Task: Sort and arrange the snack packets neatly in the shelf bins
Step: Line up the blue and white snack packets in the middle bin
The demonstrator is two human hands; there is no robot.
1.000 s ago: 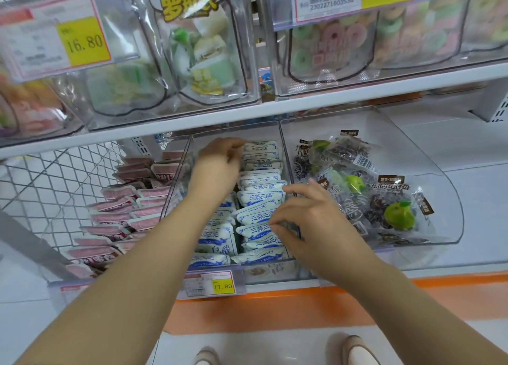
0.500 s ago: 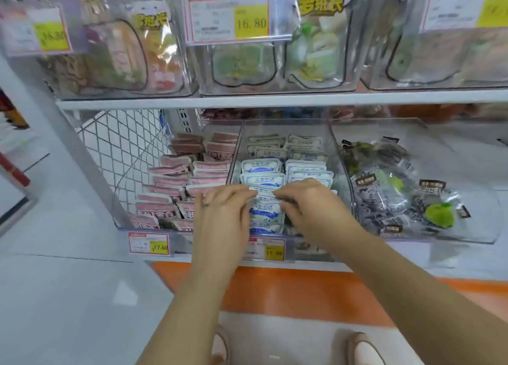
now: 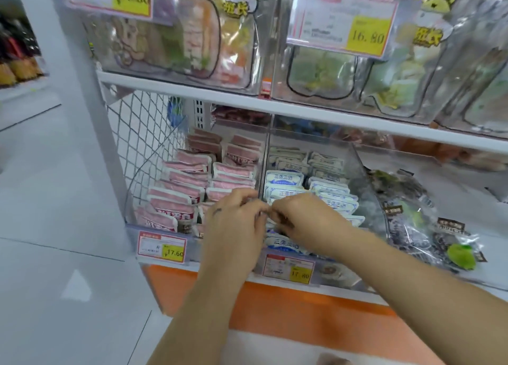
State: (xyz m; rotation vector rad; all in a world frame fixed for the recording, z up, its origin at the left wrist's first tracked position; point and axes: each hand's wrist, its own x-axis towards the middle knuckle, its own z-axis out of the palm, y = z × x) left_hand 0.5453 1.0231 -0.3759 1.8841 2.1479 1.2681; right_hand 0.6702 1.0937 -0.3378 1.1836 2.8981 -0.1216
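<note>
Blue-and-white snack packets [image 3: 286,178] stand in rows in the middle clear bin [image 3: 360,169] on the lower shelf. Pink packets [image 3: 189,177] fill the bin to its left. Clear packets with dark pieces and green fruit [image 3: 428,227] lie in the right bin. My left hand [image 3: 233,224] and my right hand [image 3: 305,221] meet at the front of the middle bin, fingers curled down among the blue-and-white packets. Both hands hide the packets under them, and blur hides what the fingertips hold.
A white wire mesh panel [image 3: 143,133] closes the shelf's left end. Price tags [image 3: 162,247] hang on the bin fronts. The upper shelf [image 3: 302,109] carries clear bins of large candy bags [image 3: 203,34]. An orange base strip [image 3: 302,309] runs below; white floor lies left.
My left hand came from the back of the middle bin to its front and now meets my right hand. The view swung left, showing more of the pink bin and the floor.
</note>
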